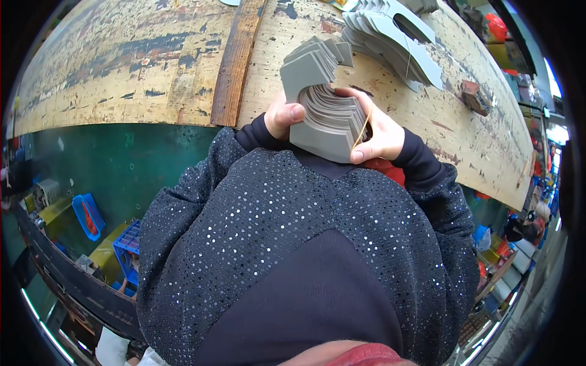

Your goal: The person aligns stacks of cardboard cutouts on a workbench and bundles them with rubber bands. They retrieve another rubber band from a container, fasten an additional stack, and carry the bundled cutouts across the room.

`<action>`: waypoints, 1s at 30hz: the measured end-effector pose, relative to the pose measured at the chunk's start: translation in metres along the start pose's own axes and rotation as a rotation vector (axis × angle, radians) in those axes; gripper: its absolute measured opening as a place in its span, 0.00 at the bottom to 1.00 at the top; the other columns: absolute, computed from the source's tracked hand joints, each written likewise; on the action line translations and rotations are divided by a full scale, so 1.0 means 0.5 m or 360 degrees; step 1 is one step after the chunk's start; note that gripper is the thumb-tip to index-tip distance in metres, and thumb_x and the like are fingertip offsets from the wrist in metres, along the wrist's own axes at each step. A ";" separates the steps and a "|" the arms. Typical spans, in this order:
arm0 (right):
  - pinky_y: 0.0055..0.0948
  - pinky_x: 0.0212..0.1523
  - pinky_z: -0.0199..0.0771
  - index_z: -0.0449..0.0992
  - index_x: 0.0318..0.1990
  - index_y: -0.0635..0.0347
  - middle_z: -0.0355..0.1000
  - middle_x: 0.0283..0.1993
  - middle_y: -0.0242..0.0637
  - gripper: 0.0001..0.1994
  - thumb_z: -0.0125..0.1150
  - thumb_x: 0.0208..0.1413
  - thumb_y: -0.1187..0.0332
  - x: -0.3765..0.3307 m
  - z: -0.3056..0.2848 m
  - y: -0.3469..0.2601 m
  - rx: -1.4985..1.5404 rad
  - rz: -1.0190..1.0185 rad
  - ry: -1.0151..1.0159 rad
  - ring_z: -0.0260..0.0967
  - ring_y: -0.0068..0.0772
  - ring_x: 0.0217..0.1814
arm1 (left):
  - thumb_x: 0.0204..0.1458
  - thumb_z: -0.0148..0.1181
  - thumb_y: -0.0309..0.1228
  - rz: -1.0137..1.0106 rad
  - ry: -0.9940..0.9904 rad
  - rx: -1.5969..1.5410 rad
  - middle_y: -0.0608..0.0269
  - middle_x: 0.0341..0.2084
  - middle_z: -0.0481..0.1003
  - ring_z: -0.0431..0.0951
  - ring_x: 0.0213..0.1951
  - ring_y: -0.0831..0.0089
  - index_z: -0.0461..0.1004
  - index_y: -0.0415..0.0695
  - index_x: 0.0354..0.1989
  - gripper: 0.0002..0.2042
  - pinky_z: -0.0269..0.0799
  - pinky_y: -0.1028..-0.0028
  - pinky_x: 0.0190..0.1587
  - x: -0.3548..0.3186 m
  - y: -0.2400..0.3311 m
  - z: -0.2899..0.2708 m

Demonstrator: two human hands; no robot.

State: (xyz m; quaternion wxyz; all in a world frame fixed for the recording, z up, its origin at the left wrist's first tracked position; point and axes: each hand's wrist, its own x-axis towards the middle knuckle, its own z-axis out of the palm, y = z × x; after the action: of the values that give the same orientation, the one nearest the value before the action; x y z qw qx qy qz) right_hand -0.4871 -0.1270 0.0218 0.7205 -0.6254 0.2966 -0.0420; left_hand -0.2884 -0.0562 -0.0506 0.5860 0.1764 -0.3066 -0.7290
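Thick stack of grey curved cardboard cut-outs, fanned a bit at the top, held upright just off the near edge of the worn, paint-flaked wooden bench, right in front of the chest. Thin yellow rubber band stretched across the right side of the stack. Left hand on the left face, thumb pressed flat against the front sheet, fingers closed round the pile. Right hand wrapped round the right edge, fingers curled under the bottom corner and pinching the band against the cardboard. Both hands firmly closed on the stack, nothing loose.

Looks like bundling, so probably best to square up the fanned top edges first, keep the left thumb pressing so the sheets don't slide, then ease the band over without letting it snap or cut into the outer sheet. Just a guess from the grip, though.

Further out: second fanned row of larger grey curved cut-outs lying on the bench past the hands, small reddish-brown block to their right, dark wooden strip running across the bench top. Blue plastic crates down on the floor to the left, green wall below the bench edge.
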 end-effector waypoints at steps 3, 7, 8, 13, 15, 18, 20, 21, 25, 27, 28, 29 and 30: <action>0.33 0.66 0.47 0.44 0.64 0.68 0.53 0.62 0.50 0.59 0.78 0.27 0.55 -0.007 0.018 -0.012 0.0130 0.0082 -0.0004 0.49 0.42 0.67 | 0.39 0.63 0.50 -0.0026 0.0022 0.0043 0.53 0.55 0.64 0.67 0.56 0.62 0.55 0.40 0.61 0.42 0.62 0.64 0.59 -0.005 0.010 0.005; 0.33 0.66 0.46 0.43 0.65 0.68 0.51 0.64 0.50 0.60 0.79 0.26 0.55 -0.015 0.021 0.004 -0.0020 -0.0062 0.0016 0.46 0.42 0.68 | 0.37 0.66 0.48 -0.0052 0.0043 0.0003 0.54 0.55 0.64 0.67 0.56 0.61 0.55 0.40 0.61 0.43 0.63 0.63 0.59 -0.018 0.000 -0.003; 0.33 0.66 0.46 0.43 0.65 0.68 0.51 0.64 0.50 0.60 0.79 0.26 0.55 -0.018 0.020 -0.002 -0.0017 -0.0066 0.0007 0.46 0.42 0.68 | 0.37 0.66 0.48 -0.0050 0.0050 0.0009 0.54 0.55 0.64 0.67 0.56 0.61 0.55 0.40 0.61 0.43 0.63 0.63 0.59 -0.020 0.000 0.005; 0.33 0.67 0.42 0.40 0.65 0.67 0.49 0.65 0.48 0.64 0.79 0.23 0.48 -0.025 0.006 -0.027 0.0162 -0.0014 -0.0029 0.46 0.39 0.69 | 0.37 0.65 0.49 0.0029 0.0110 -0.0063 0.54 0.55 0.64 0.67 0.55 0.61 0.56 0.40 0.60 0.42 0.63 0.63 0.59 -0.012 0.000 0.036; 0.33 0.66 0.45 0.42 0.65 0.67 0.51 0.64 0.49 0.62 0.79 0.24 0.51 -0.022 0.005 -0.025 0.0103 0.0043 -0.0057 0.47 0.40 0.68 | 0.37 0.64 0.50 0.0009 0.0121 -0.0028 0.54 0.54 0.65 0.68 0.55 0.62 0.57 0.40 0.60 0.42 0.63 0.64 0.58 -0.011 -0.005 0.020; 0.32 0.66 0.48 0.44 0.65 0.66 0.55 0.62 0.49 0.60 0.79 0.25 0.53 -0.017 0.003 -0.014 0.0208 0.0171 -0.0117 0.51 0.42 0.67 | 0.39 0.62 0.51 -0.0049 0.0239 0.0215 0.54 0.52 0.66 0.68 0.53 0.64 0.56 0.40 0.60 0.41 0.63 0.67 0.57 -0.005 0.003 0.021; 0.33 0.65 0.49 0.45 0.65 0.64 0.55 0.62 0.49 0.60 0.78 0.26 0.51 -0.011 -0.006 0.019 0.0393 0.0131 -0.0180 0.51 0.41 0.66 | 0.39 0.60 0.52 -0.0079 0.0359 0.0429 0.54 0.51 0.66 0.67 0.52 0.65 0.56 0.40 0.60 0.41 0.63 0.68 0.56 0.010 0.031 0.043; 0.34 0.66 0.48 0.45 0.66 0.63 0.55 0.62 0.49 0.59 0.77 0.27 0.51 -0.007 -0.013 0.032 0.0384 0.0056 -0.0176 0.48 0.41 0.68 | 0.40 0.62 0.50 -0.0068 0.0332 0.0514 0.54 0.50 0.65 0.67 0.52 0.67 0.54 0.38 0.60 0.42 0.63 0.69 0.54 0.028 0.055 0.057; 0.23 0.37 0.71 0.46 0.66 0.61 0.64 0.50 0.44 0.53 0.72 0.34 0.51 0.010 -0.041 0.041 0.0166 0.0008 -0.0176 0.68 0.31 0.42 | 0.47 0.58 0.45 -0.0282 0.0189 0.0856 0.56 0.51 0.65 0.67 0.51 0.71 0.56 0.40 0.60 0.34 0.63 0.73 0.54 0.087 0.089 0.034; 0.19 0.22 0.65 0.47 0.65 0.62 0.67 0.42 0.40 0.50 0.69 0.38 0.49 0.013 -0.051 0.008 0.0167 0.0234 -0.0169 0.64 0.22 0.24 | 0.51 0.56 0.44 -0.0586 0.0287 0.0957 0.62 0.46 0.70 0.69 0.48 0.77 0.68 0.42 0.53 0.24 0.65 0.77 0.52 0.117 0.119 0.034; 0.18 0.21 0.65 0.48 0.65 0.64 0.67 0.42 0.39 0.50 0.68 0.39 0.48 0.022 -0.051 0.003 0.0088 0.0269 -0.0119 0.63 0.21 0.22 | 0.54 0.54 0.43 -0.0624 0.0225 0.0890 0.66 0.43 0.72 0.71 0.46 0.79 0.72 0.43 0.49 0.19 0.66 0.78 0.50 0.130 0.137 0.049; 0.18 0.21 0.65 0.48 0.65 0.64 0.67 0.42 0.39 0.50 0.68 0.39 0.48 0.026 -0.054 -0.002 0.0086 0.0260 -0.0122 0.63 0.21 0.22 | 0.53 0.54 0.43 -0.0666 0.0263 0.0947 0.65 0.42 0.72 0.71 0.45 0.79 0.72 0.43 0.49 0.20 0.66 0.79 0.49 0.133 0.135 0.045; 0.21 0.27 0.68 0.50 0.64 0.66 0.67 0.44 0.42 0.49 0.67 0.39 0.47 0.031 -0.057 -0.005 -0.0108 0.0276 -0.0148 0.66 0.25 0.28 | 0.53 0.54 0.43 -0.0713 0.0288 0.1012 0.65 0.41 0.73 0.71 0.44 0.79 0.71 0.43 0.49 0.20 0.66 0.79 0.48 0.138 0.136 0.041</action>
State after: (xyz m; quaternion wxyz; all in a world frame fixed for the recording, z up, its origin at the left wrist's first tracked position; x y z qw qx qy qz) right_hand -0.4875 -0.1592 0.0171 0.7128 -0.6228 0.3170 0.0596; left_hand -0.2676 -0.1262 0.0160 0.3533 0.4750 -0.4181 -0.6890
